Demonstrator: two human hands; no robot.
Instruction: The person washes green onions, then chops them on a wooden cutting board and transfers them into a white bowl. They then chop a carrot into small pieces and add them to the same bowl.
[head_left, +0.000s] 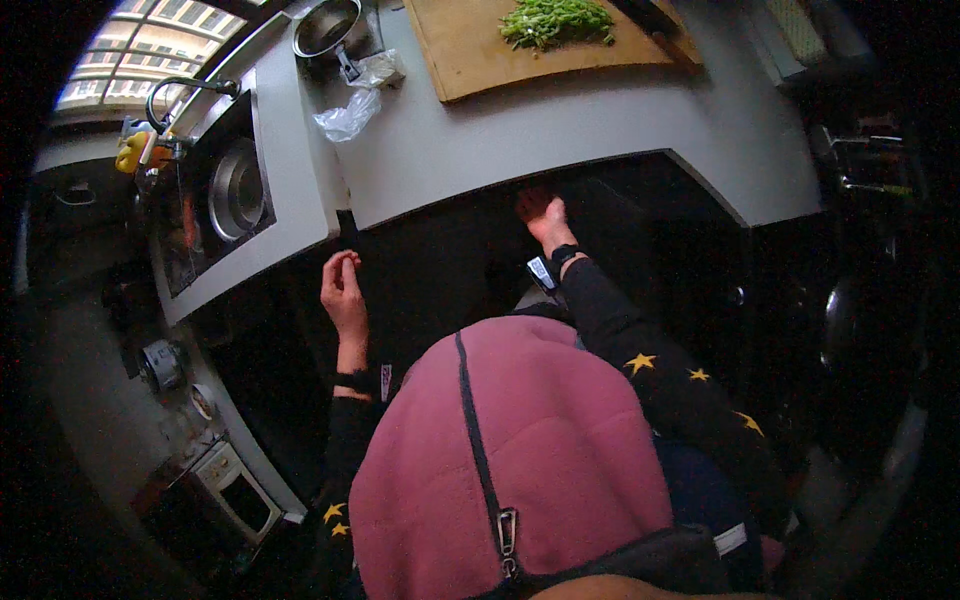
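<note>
My left hand (343, 292) hangs in front of the counter, just below its front edge and near the corner by the sink. Its fingers are curled together against the thumb, and nothing shows in them. My right hand (545, 219) reaches into the dark space beneath the counter edge. Its thumb is lit, but shadow hides the fingers and anything they may touch. Above it on the light countertop (525, 142) lies a wooden cutting board (465, 71). Chopped green vegetables (556, 24) are heaped on the board, with a knife (671, 46) to their right.
Left of the board are a metal saucepan (328, 30) and a crumpled clear plastic bag (351, 114). Further left, a metal bowl (238, 187) sits in the sink, near a curved faucet (154, 105). The counter's front edge juts over the dark space around my right hand.
</note>
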